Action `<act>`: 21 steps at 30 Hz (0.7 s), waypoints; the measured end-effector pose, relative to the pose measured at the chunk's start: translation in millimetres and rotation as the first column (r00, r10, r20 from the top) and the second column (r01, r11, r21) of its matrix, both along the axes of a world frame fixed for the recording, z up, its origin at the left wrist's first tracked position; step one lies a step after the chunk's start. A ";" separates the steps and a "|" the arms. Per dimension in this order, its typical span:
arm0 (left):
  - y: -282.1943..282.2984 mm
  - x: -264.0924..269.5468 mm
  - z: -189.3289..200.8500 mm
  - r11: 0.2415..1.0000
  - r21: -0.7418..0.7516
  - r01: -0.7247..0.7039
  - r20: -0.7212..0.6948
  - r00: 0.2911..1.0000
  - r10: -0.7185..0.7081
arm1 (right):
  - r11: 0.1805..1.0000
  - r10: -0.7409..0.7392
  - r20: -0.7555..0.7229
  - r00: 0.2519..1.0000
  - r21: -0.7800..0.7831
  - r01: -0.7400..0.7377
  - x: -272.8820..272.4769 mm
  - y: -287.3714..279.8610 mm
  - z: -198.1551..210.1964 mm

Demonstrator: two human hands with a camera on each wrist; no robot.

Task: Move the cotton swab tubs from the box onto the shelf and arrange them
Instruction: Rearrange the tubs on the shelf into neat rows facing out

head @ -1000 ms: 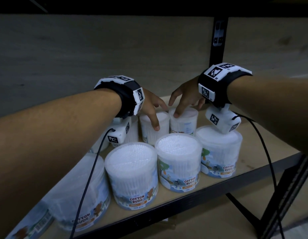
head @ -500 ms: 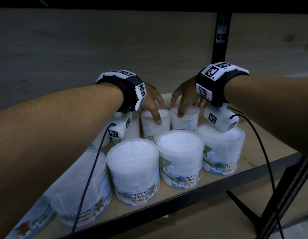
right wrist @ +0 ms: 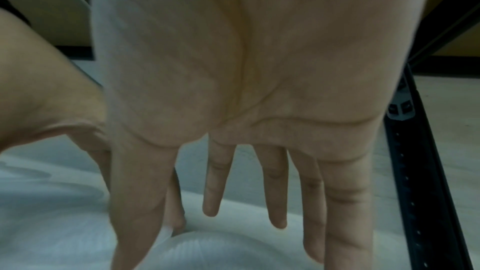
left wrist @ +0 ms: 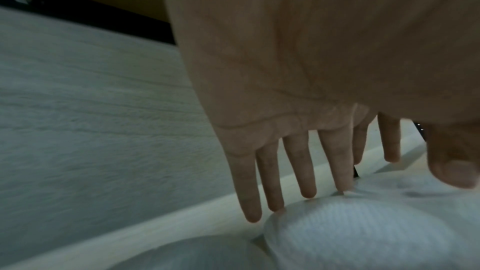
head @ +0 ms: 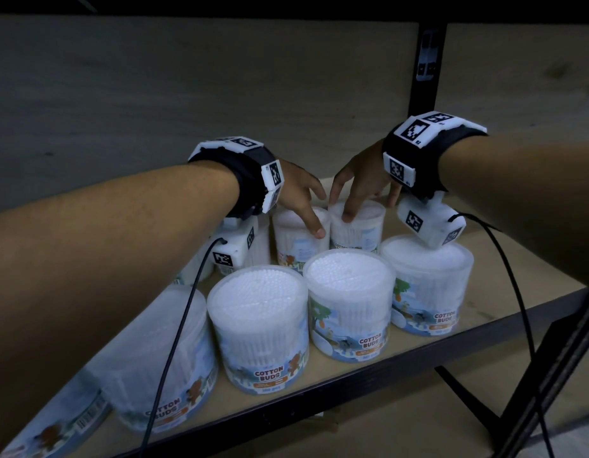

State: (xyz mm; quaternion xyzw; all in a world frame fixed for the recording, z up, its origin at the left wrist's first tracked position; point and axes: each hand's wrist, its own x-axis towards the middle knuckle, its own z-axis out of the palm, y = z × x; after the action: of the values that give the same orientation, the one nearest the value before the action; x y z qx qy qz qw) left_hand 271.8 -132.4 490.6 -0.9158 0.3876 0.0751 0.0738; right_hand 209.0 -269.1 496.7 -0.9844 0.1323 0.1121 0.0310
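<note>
Clear round cotton swab tubs stand on the wooden shelf (head: 521,285). The front row holds several, among them one at the left (head: 258,328), one in the middle (head: 350,302) and one at the right (head: 430,285). Behind them stand two more, a left one (head: 298,246) and a right one (head: 359,231), side by side. My left hand (head: 306,209) lies over the left back tub (left wrist: 363,233), fingers straight and spread, thumb on its front. My right hand (head: 355,200) rests with straight fingers on the right back tub (right wrist: 221,254).
A grey back panel (head: 187,94) closes the shelf behind the tubs. A black upright post (head: 425,67) stands at the back right, and a black rail (head: 385,368) edges the front. Bare board lies right of the tubs. Black cables (head: 517,292) hang from both wrists.
Hardly anything differs: both hands stay on the two back tubs and the view has shifted slightly.
</note>
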 end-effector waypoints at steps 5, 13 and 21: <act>0.0 -0.2 1.4 0.999 0.039 0.024 -0.057 0.998 -0.022 | 0.999 -0.006 0.014 1.000 0.036 0.006 2.5 -0.1 3.0; 1.6 5.1 -2.4 0.999 -0.027 0.047 -0.049 0.998 -0.048 | 0.999 -0.006 0.014 1.000 0.040 0.006 10.1 -5.4 -4.8; -9.8 6.1 -12.3 1.000 -0.020 -0.017 0.123 0.992 0.019 | 0.997 0.003 -0.028 1.000 0.072 -0.001 13.5 -9.6 -4.5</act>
State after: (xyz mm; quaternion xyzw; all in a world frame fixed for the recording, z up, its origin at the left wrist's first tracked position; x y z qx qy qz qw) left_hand 277.9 -142.2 478.3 -0.9227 0.3748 0.0155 0.0883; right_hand 222.5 -278.8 492.2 -0.9811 0.1274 0.1306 0.0643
